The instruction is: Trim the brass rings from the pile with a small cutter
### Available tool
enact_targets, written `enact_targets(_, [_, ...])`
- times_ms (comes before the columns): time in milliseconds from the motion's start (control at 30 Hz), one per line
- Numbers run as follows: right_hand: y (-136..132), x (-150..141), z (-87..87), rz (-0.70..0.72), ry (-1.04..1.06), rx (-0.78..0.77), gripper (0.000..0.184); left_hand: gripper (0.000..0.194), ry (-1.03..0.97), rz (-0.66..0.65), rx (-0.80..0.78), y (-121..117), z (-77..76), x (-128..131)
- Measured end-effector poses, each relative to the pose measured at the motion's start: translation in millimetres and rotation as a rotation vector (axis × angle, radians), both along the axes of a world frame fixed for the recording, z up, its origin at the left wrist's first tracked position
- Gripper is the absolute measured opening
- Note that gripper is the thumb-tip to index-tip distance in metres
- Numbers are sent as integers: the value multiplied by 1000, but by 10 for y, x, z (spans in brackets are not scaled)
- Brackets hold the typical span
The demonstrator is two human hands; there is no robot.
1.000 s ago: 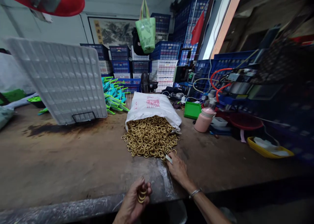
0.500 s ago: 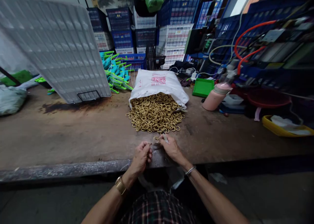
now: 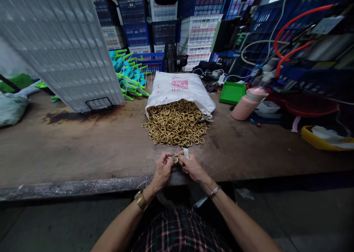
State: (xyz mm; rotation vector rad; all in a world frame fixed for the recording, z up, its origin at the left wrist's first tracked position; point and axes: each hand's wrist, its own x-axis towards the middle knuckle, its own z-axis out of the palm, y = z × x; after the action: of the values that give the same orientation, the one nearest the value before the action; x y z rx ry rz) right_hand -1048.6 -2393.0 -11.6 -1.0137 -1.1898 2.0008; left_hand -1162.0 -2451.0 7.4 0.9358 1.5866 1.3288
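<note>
At the near edge of the bench (image 3: 91, 145), centre: left hand (image 3: 162, 170) and right hand (image 3: 191, 167) close together, fingertips of both pinching one brass-coloured ring (image 3: 175, 159), held between them. Left fingers curled; whether further rings sit inside cannot be told. Right hand also carries a small whitish piece (image 3: 186, 153), upright above the fingers; its nature unclear. Watch (image 3: 141, 200) on left wrist, metal bracelet (image 3: 214, 191) on right.

Just beyond the hands: heap of rings (image 3: 177, 125), spilling from the open mouth of a white sack (image 3: 179, 86) lying on its side, mouth toward the near edge. Right of sack: green tray (image 3: 232, 93), then pink bottle (image 3: 246, 105). Toward the right edge: yellow basket (image 3: 318, 139). Left of sack: green and turquoise pieces (image 3: 132, 77), beside an upright, tilted translucent panel (image 3: 69, 49).
</note>
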Motion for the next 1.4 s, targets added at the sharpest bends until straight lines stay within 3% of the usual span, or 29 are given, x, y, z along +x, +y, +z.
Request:
enact_targets(233, [-35,-21,69,-32,123,-51,33,18,94,12,44,-13,58,6])
enact_targets(433, [-40,-19,26,18,59,-20,31,18,24,18,37,-21,82,12])
enact_targets(500, [-31,-25,19,18,-39,62,28,18,44,6,51,-27,69,8])
enact_targets(633, [-4,-41,38,1,-273,373,26,14,165,-14,93,-37,48,0])
enact_targets(733, [10,-48,45,17,-306,420,26,14,188,-23,65,-40,58,-13])
enact_targets(833, [15,-52,22,32,-309,386,23,19,101,-96,-4,-55,74,-38])
enact_targets(967, [15,-53,-7,23,-310,360,20,28,-197,-210,-162,-94,61,-71])
enact_targets(1100, [23,-55,-5,46,-313,380,23,33,-395,-222,-178,-116,45,-77])
enact_targets(1267, [7,-24,-37,23,-560,641,22,36,-414,-155,-155,-119,51,-65])
enact_targets(1400, [-67,14,-87,205,-761,942,15,37,-392,-120,-155,-114,54,-58])
